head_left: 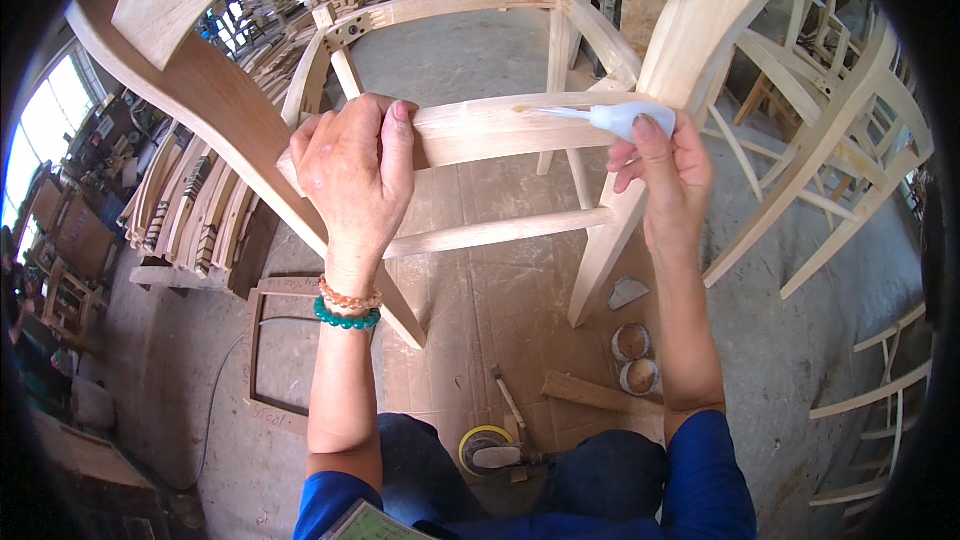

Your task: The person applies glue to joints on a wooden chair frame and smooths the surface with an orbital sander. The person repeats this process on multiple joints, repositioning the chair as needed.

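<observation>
Here's the pale, unfinished wooden chair frame (500, 232), standing on the flat brown cardboard sheet (480, 310). The bare left hand (350, 155) is on the left of its pale curved wooden cross rail (470, 130); at the right end, the bare right hand (672, 165) has the white plastic squeeze bottle (628, 121), nozzle pointing left along the rail. Left of the chair frame: stacked curved wooden slats (180, 200). Right of it: more pale wooden chair frames (850, 165). On its near side: the round yellow-edged sander (483, 448), and, farther right, the flat brown wooden strip (590, 389).
</observation>
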Motion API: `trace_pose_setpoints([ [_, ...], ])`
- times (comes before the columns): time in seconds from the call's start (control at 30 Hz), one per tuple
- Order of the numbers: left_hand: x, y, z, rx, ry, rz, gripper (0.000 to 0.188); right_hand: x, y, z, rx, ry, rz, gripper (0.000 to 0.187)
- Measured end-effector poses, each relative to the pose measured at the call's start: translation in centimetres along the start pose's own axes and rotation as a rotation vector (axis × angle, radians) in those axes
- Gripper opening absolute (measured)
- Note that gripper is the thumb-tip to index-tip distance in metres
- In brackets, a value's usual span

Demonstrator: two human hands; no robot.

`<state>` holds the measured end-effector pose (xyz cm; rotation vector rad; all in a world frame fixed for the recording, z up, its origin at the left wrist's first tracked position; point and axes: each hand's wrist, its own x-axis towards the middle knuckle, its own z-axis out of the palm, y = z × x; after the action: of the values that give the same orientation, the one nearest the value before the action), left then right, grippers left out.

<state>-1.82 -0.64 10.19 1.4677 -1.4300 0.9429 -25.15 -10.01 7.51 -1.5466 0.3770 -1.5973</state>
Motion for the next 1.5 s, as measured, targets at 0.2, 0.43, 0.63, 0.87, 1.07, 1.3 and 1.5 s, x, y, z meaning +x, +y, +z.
trace_pose_setpoints([
  [0.2,0.1,-0.2,0.1,0.006,0.026,0.014,0.020,-0.1,-0.2,-0.2,0.011,0.016,-0.002,0.024],
  [0.43,0.1,0.0,0.0,0.003,-0.004,-0.006,0.025,0.0,0.1,0.8,0.017,-0.012,-0.007,0.024],
  [0.63,0.1,-0.2,0.2,0.000,0.036,0.027,0.020,-0.1,0.0,0.4,0.048,0.011,-0.021,0.023],
  [0.87,0.0,-0.1,0.0,-0.008,0.018,0.003,0.020,-0.2,0.0,1.5,0.052,-0.022,-0.004,0.023],
  [1.07,-0.1,-0.2,0.1,-0.018,0.027,0.009,0.020,-0.2,0.1,2.7,0.024,-0.072,-0.034,0.023],
  [1.3,-0.3,-0.4,0.0,0.003,0.030,0.017,0.020,-0.5,0.0,2.2,0.017,-0.051,-0.039,0.022],
  [1.5,-0.3,-0.1,0.0,-0.018,0.041,0.025,0.019,-0.5,0.0,2.2,0.009,-0.060,-0.010,0.024],
])
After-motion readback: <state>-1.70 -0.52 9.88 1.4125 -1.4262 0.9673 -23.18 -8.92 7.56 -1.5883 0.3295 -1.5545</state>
